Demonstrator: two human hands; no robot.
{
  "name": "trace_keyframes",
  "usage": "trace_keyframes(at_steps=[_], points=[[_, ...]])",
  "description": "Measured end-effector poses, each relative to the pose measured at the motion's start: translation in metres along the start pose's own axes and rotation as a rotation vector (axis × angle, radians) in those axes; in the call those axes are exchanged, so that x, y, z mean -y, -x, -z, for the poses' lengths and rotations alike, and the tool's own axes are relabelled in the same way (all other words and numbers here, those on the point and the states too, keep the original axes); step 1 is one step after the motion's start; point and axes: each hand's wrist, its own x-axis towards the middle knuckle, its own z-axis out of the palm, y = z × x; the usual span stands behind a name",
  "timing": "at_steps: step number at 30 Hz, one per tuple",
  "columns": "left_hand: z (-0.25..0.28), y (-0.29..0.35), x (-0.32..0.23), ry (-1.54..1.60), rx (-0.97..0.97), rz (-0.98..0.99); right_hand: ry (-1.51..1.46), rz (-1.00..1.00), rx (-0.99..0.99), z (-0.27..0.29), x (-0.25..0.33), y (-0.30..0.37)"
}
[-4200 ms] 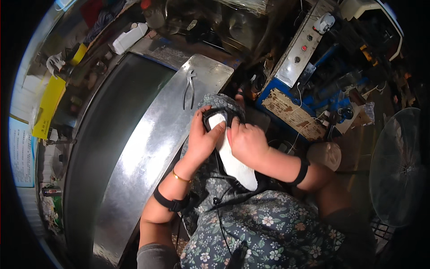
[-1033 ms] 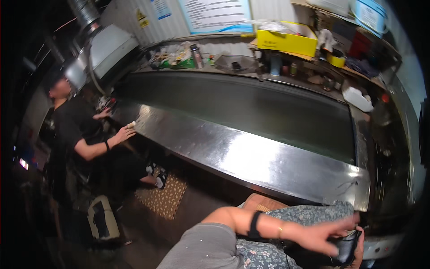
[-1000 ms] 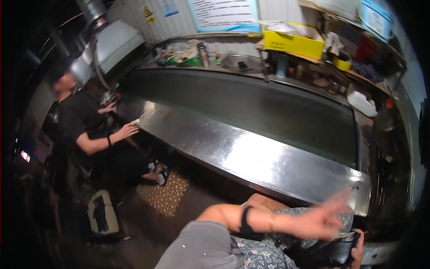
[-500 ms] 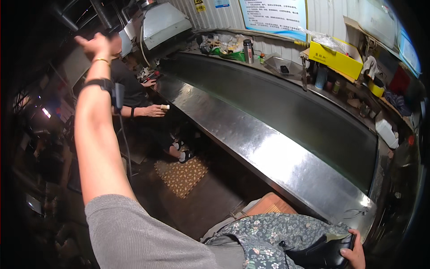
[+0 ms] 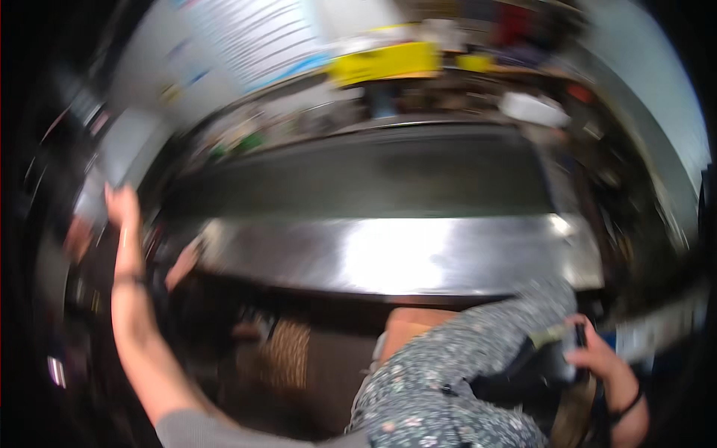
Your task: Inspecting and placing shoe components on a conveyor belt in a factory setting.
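Note:
My left arm stretches up and forward at the left; my left hand (image 5: 123, 205) is raised and smeared by motion, so its fingers cannot be read. Near the lower right, my right hand (image 5: 595, 349) is closed on the edge of a shiny black shoe-like piece (image 5: 515, 379) with a pale olive lining. That piece lies over the dark floral cloth (image 5: 418, 373) across my lap. Blur hides its exact form.
Ahead runs a long dark belt (image 5: 373, 172) with a shiny metal ledge (image 5: 299, 257) along its near side. Another person's hand (image 5: 185, 263) is by the ledge's left end. A yellow box (image 5: 385, 63) stands on the cluttered back shelf. A patterned mat (image 5: 287, 355) lies on the floor.
My view has swung right, so the belt now runs straight across. My left hand sits lower in the picture. My right hand keeps its hold on the black piece, and its wrist now shows.

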Motion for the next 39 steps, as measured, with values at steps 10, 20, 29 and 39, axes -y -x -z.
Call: trace_keyframes(at_steps=[10, 20, 29, 39], points=[[-0.139, 0.534, -0.191, 0.807, 1.466, -0.561, -0.991, 0.078, -0.693, -0.057, -0.173, 0.115], [-0.117, 0.623, -0.277, 0.374, 1.150, -1.119, -1.265, 0.688, -0.951, 0.074, -0.160, 0.036], [-0.112, 0.630, -0.278, 0.529, 1.094, -0.854, 0.791, -0.158, -1.188, 0.292, -0.158, -0.254], [-0.097, 0.606, -0.283, 0.574, 1.058, -0.858, 1.317, -0.140, -0.893, 0.164, -0.111, -0.262]])
